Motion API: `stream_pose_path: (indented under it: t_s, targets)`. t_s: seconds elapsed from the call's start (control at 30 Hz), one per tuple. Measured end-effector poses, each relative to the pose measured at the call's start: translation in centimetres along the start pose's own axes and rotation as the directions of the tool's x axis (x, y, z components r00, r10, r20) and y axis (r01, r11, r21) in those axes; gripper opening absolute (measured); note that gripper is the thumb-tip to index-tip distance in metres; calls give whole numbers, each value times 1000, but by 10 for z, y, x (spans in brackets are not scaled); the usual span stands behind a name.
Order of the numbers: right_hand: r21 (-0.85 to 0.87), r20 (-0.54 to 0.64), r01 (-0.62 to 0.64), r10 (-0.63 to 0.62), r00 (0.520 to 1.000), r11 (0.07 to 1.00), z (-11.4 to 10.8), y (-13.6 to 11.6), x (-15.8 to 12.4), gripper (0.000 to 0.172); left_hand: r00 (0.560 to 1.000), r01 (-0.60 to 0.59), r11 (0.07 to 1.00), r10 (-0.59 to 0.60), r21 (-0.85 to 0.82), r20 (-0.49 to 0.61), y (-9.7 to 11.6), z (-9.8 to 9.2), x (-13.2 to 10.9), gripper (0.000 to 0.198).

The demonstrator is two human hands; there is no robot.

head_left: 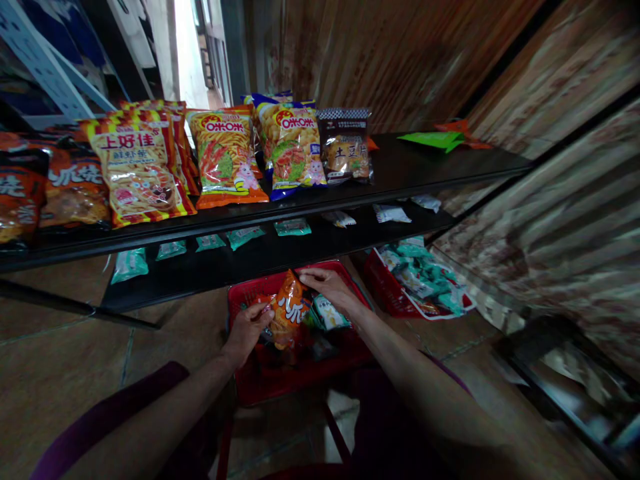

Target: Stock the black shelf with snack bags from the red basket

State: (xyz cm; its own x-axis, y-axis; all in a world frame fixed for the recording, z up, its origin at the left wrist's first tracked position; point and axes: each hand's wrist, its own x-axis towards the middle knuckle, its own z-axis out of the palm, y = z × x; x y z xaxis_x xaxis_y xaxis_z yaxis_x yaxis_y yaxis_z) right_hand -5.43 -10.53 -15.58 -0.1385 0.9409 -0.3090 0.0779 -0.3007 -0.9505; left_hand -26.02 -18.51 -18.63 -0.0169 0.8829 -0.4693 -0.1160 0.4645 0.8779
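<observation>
on the black upper shelf (400, 177), orange-and-black bags (75, 190) stand at the left end, then red-and-yellow striped bags (143, 173), an orange-edged bag (227, 160) and a blue-edged bag (296, 150) along the front edge; a brown bag (346, 148) stands just beside the latter. a bright green packet (435, 139) lies toward the right end. the lower shelf (200, 277) bears a row of teal packets (245, 236) from its left end, with paler packets (391, 213) toward its right. near that right end, a crate (387, 283) heaped with teal-and-white packs (425, 273) sits on the tiled floor (170, 337).
</observation>
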Motion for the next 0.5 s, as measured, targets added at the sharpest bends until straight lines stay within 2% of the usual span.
stream_pose_path:
  t_s: [0.07,0.2,0.27,0.37,0.5]
  targets:
    - [-42,25,-16,17,1000,999,-1,-1,0,41,999,-45,998,45,39,7,-4,3,0,50]
    - [-129,18,6,-4,1000,992,1,4,0,35,998,-60,994,56,90,38,-7,6,-3,43]
    - [-243,-30,60,-69,997,968,1,6,2,34,997,-61,991,57,117,42,-4,7,-5,43]
    - [-455,-85,150,-211,974,878,-1,5,5,36,998,-64,991,60,118,37,3,7,-7,43]
    - [-565,-52,193,-268,962,802,-3,3,9,37,999,-52,988,53,143,-3,11,8,-13,42]
